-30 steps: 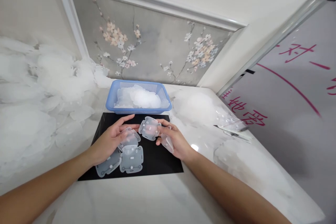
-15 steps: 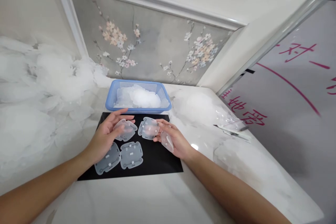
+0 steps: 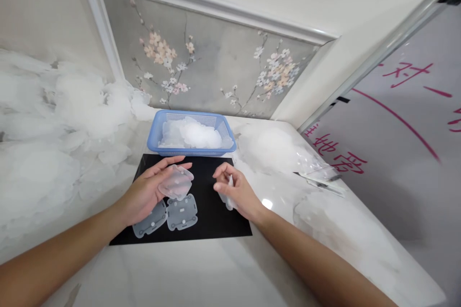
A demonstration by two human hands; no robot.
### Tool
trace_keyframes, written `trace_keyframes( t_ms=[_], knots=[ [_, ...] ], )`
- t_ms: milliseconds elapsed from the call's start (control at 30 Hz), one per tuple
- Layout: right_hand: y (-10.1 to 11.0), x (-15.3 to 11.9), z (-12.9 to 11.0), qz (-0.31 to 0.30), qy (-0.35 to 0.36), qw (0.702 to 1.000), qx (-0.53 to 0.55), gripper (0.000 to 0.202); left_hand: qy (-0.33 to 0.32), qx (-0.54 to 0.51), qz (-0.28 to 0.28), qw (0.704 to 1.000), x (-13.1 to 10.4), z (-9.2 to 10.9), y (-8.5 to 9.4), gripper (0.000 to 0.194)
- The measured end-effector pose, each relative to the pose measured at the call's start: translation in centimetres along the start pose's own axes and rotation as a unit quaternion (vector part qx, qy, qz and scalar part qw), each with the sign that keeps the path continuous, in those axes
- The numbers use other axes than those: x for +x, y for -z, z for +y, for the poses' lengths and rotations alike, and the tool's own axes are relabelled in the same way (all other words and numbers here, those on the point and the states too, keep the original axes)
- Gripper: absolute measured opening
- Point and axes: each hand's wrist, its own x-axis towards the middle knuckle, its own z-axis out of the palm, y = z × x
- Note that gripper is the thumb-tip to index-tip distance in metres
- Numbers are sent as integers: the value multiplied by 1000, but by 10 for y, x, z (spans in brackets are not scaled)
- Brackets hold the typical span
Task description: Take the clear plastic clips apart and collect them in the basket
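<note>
My left hand (image 3: 149,189) holds a translucent plastic piece (image 3: 176,183) with notched edges over the black mat; its fingers extend behind the piece, and the thumb is mostly hidden. I cannot tell if more than one piece is stacked there. Curled above the mat's right side, my right hand (image 3: 236,189) keeps another translucent plastic piece (image 3: 226,200) in its palm, partly covered by the fingers. Two similar pieces lie flat below my left hand: a left one (image 3: 149,222), partly hidden by that hand, and a right one (image 3: 182,213) with small white dots.
The black mat (image 3: 219,225) lies on a white marbled table (image 3: 173,273). Behind it stands a blue basket (image 3: 154,146) with translucent pieces inside. A large heap of translucent pieces (image 3: 57,115) fills the left side. A clear plastic bag (image 3: 281,153) and a whiteboard (image 3: 396,163) are at right.
The piece between my right fingertips has left them, and those fingers have curled in. The piece at my left hand sits slightly further right, with the hand turned more beneath it.
</note>
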Motion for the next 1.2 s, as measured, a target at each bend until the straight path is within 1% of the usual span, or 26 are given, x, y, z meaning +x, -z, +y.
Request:
trace_keyframes(
  t_ms=[67,100,167,267,333,400,467,500,533,567,600,633,667,700,733,767,800,833,867,933,1033,1133,1200],
  knots=[
    [-1,-5,1,-5,45,993,-112,30,26,-54,-25,998,-1,2,-1,39],
    [-2,-7,2,-9,73,983,-167,28,34,-74,-38,996,-2,3,-1,41],
    [-4,-11,5,-21,141,954,-265,26,39,-96,-59,993,-3,3,-1,48],
    [-9,-13,11,-55,232,900,-365,36,39,-96,-81,991,-3,2,-1,56],
    [-12,-13,14,-69,264,873,-404,43,38,-93,-94,991,-4,1,-1,59],
    [-15,-13,12,-78,281,858,-422,43,32,-91,-108,989,-4,-1,-2,59],
    [-19,-13,8,-92,287,858,-416,30,30,-83,-118,989,-5,-2,-3,61],
    [-20,-14,5,-102,284,866,-399,20,30,-70,-121,990,-5,-3,-3,63],
    [-22,-15,2,-104,272,882,-370,11,25,-45,-120,991,-5,-3,-3,64],
    [-23,-15,-1,-92,248,906,-331,6,14,-2,-114,993,-6,-3,-2,65],
    [-23,-15,-3,-65,213,933,-283,8,-4,60,-102,993,-6,-2,-1,63],
    [-23,-14,-4,-27,167,959,-227,12,-28,139,-88,986,-7,-1,1,60],
    [-23,-13,-4,16,113,979,-167,16,-52,229,-76,969,-8,0,3,55],
    [-22,-11,-4,53,58,991,-107,21,-71,318,-67,943,-9,2,5,49],
    [-21,-9,-2,74,8,996,-47,26,-82,396,-62,913,-10,3,7,44],
    [-19,-6,-1,81,-36,996,8,30,-85,456,-62,884,-11,5,9,40],
    [-18,-3,0,79,-71,993,55,33,-83,497,-63,862,-11,5,10,37],
    [-16,-1,1,75,-94,988,93,36,-80,522,-62,847,-12,5,11,37],
    [-15,1,2,70,-108,984,121,38,-77,537,-60,838,-12,5,12,38],
    [-13,3,2,61,-120,979,154,39,-70,547,-59,832,-12,3,12,42],
    [-10,3,0,51,-127,974,178,39,-42,552,-68,830,-10,0,12,44],
    [-9,3,0,49,-126,974,183,40,-16,560,-69,826,-9,0,12,41],
    [-8,3,1,43,-121,975,181,40,-12,569,-74,819,-9,1,10,36]
  ],
)
